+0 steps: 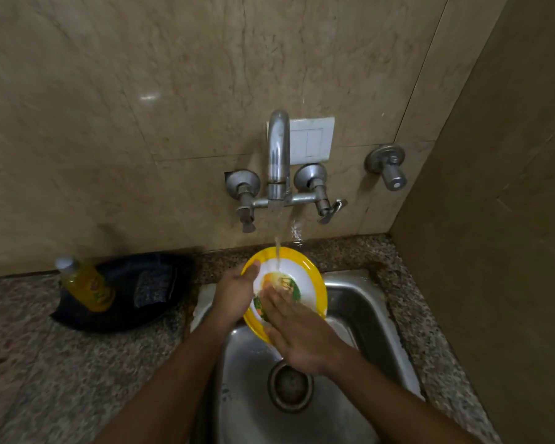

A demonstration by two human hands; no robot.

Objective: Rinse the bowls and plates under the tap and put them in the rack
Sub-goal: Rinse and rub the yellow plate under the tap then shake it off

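I observe the yellow-rimmed plate (305, 277) tilted over the sink (366, 302), directly under the stream from the tap (278, 155). The left hand (236, 294) grips its left rim, thumb on the face; the right hand (297, 331) lies flat across the face, fingers straight. Rinsing is under way; I see no rack and no other dishes, so racking remains outstanding.

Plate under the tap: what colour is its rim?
Yellow rim on the plate, white inside; head view.

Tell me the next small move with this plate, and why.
Probably slide the right hand across the yellow-rimmed plate to rub its upper face. The tap stream lands there, the left hand grips the rim, and the flat right fingers cover only the lower part.
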